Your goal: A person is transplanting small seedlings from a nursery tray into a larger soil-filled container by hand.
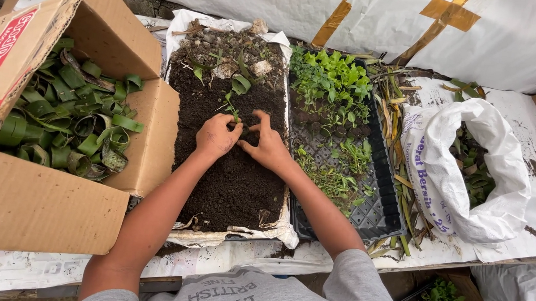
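Grey-sleeved arms reach over the white-covered worktop [518,122], left hand [217,137] and right hand [267,145] both pinching one green seedling [231,107] into dark soil [229,179]. One brown cardboard box [41,211] of curled green leaf strips [65,126] sits left; one black plastic seedling tray [376,213] and one white sack [465,175] sit right.

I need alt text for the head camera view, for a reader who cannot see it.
A person's left hand and right hand press together into dark soil around a small seedling. A cardboard box of green leaf rolls sits to the left, a black seedling tray and white sack to the right.
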